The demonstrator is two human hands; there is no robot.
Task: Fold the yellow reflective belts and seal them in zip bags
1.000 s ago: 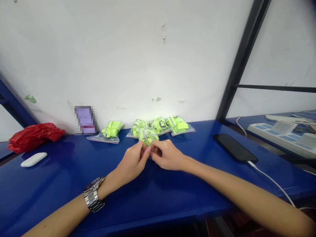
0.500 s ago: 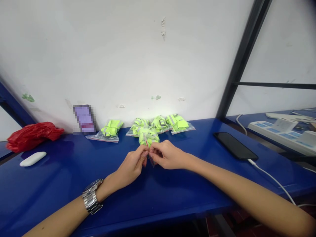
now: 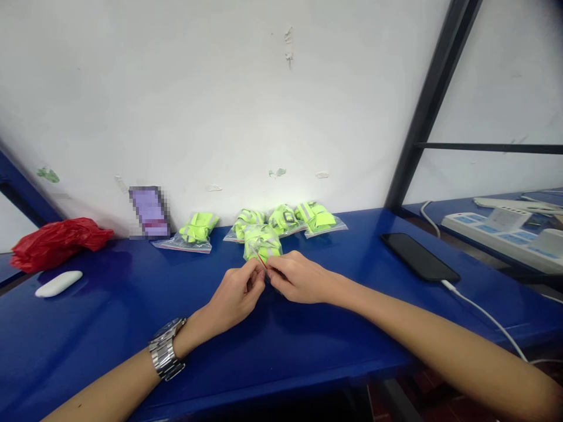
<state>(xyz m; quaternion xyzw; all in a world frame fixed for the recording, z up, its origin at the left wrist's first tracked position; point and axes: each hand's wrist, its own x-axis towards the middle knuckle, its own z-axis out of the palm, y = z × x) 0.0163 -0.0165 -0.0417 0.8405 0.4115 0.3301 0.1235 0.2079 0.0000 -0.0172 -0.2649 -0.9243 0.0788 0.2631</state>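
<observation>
My left hand [image 3: 237,293] and my right hand [image 3: 295,276] meet at the middle of the blue table, fingertips pinched on the near edge of a clear zip bag [image 3: 263,241]. Inside that bag is a folded neon-yellow vest with silvery strips. A red line runs along the bag's edge between my fingers; the rest of this edge is hidden by them. Just behind it lie more bagged yellow vests: one at left [image 3: 199,227], one at centre left [image 3: 248,220], one at centre [image 3: 284,218] and one at right [image 3: 315,217].
On the blue table [image 3: 308,357], a red plastic bag [image 3: 61,240] and a white rounded case [image 3: 58,283] lie at left. A pixelated phone [image 3: 150,211] leans on the wall. At right are a black phone [image 3: 417,257] with a white cable and a power strip [image 3: 497,234].
The bag's red-lined edge has tipped lower and now slants between my fingers. My hands have stayed in nearly the same place, still pinching it.
</observation>
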